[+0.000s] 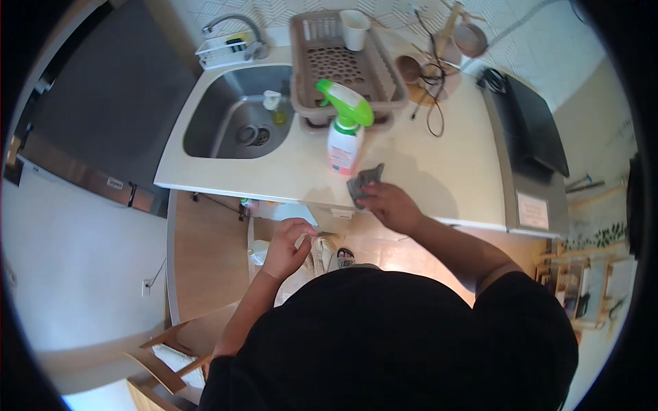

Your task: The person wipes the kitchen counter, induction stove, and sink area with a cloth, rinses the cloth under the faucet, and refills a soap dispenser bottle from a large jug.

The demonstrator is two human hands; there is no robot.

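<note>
Pinching a grey cloth [363, 185], the right hand [391, 205] is just in front of the bottle [346, 147] and a little to its right. Its fingers are closed over the cloth's near side; how tightly, I cannot tell. The bunching probably lets the fabric fit under the fingertips, leaving its far corner loose toward the bottle.

The left hand [282, 248] is in front of the bottle and to its left, beyond the counter's [260, 171] edge. Half curled, with a gap between thumb and fingers, it shows nothing in its hold; it seems kept out of the other hand's way.

The bottle stands upright, presumably on its flat base for steadiness and with the trigger within easy reach. It has a glossy green plastic head over a white and pink body.

Behind the bottle sits a taupe plastic rack [298, 68], its floor pierced with round holes, likely for drainage. A tapered white cup [355, 31] stands in it. Left of the bottle, the sink [219, 103] is smooth, dull metal with rounded corners. Right of the bottle and farther back, a thin black cable [439, 123] lies in loose loops. The cloth looks limp and matte beside the bottle's shine.
</note>
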